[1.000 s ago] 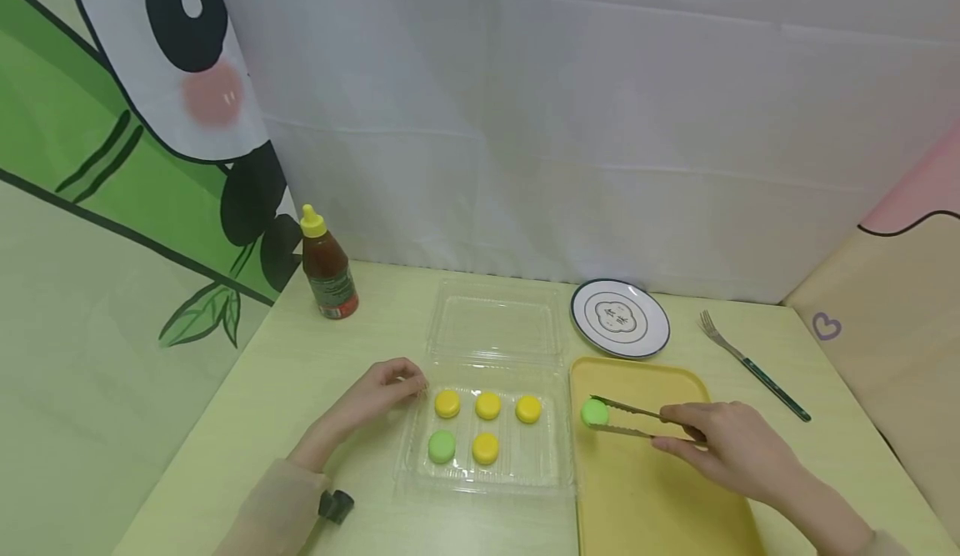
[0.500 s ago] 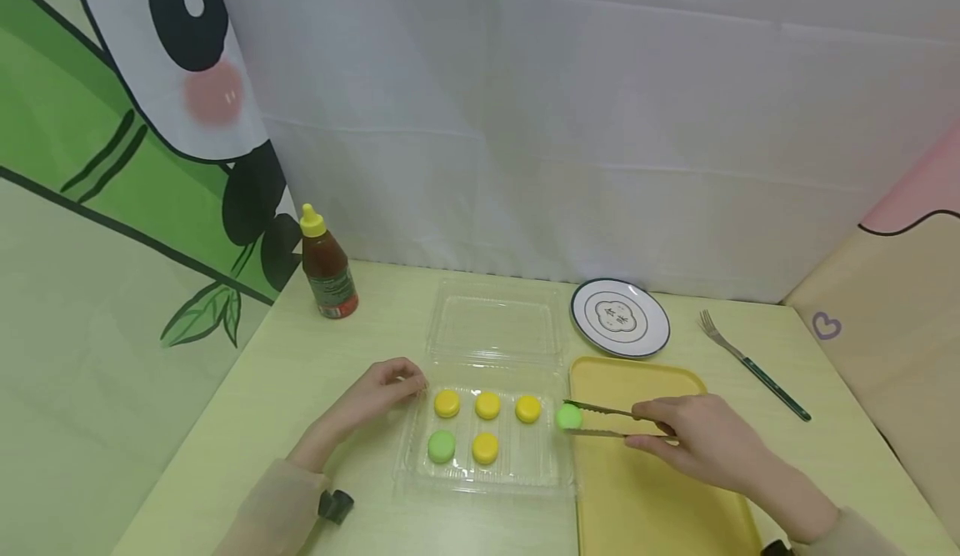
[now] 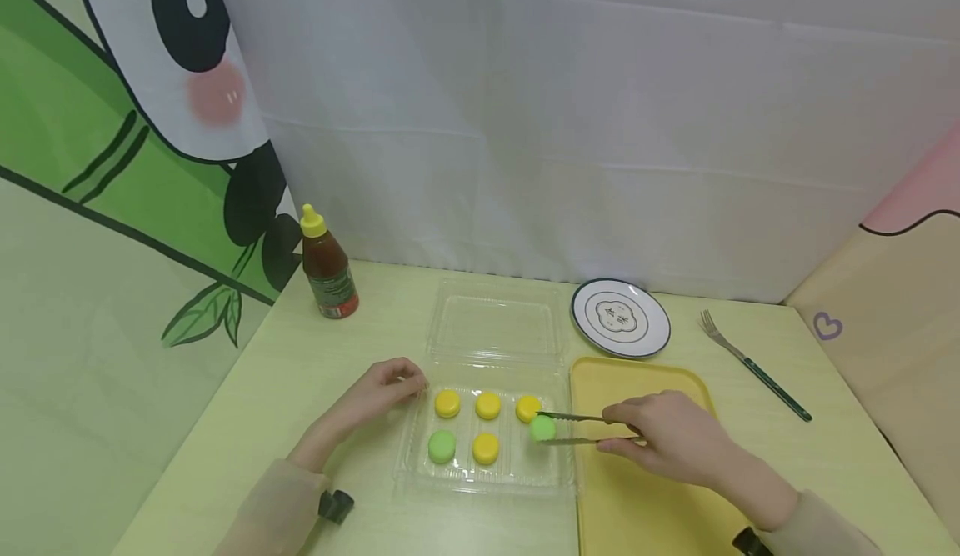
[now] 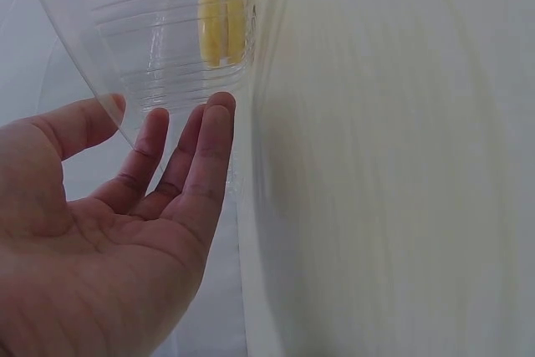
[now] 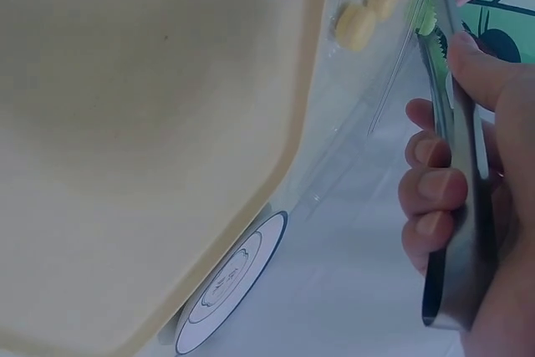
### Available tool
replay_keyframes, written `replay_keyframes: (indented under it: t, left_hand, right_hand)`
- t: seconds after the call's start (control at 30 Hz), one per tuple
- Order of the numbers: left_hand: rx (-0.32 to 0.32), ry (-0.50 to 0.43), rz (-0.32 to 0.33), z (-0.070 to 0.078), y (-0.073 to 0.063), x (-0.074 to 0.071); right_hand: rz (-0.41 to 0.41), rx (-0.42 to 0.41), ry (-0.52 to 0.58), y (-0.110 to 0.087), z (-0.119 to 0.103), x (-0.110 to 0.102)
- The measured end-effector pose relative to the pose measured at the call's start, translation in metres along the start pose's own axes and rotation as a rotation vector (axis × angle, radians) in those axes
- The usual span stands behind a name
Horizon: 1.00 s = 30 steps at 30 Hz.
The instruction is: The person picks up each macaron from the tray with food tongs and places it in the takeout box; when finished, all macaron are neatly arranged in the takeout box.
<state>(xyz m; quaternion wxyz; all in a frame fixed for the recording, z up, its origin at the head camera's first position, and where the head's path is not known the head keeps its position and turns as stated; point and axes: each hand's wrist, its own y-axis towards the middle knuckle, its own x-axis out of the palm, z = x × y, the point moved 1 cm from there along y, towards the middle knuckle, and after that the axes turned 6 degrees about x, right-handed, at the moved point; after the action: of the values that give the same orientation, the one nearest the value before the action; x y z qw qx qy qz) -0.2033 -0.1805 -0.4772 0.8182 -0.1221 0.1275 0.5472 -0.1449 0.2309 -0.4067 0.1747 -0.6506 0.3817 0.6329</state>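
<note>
My right hand grips metal tongs, whose tips hold a green macaron above the right part of a clear plastic box. In the right wrist view, fingers and thumb wrap the tongs. The macaron overlaps a yellow macaron in the head view; whether they touch I cannot tell. Several yellow macarons and one green macaron lie in the box. My left hand touches the box's left rim, its fingers loosely extended with a gap from the thumb.
A yellow tray stands right of the box, under my right hand. Behind it lies a white plate, with a fork farther right. The sauce bottle stands at the back left. The box's lid lies folded back.
My right hand has moved left with the tongs, carrying the green macaron from over the tray to over the box. The left hand stays at the box's rim.
</note>
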Motion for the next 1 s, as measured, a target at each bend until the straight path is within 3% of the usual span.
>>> replay_keyframes:
  t: [1.0]
  left_hand:
    - [-0.009,-0.008,-0.001,-0.002,0.002,0.001]
  right_hand:
    - [-0.26,0.021,-0.054,0.03,-0.021,0.003]
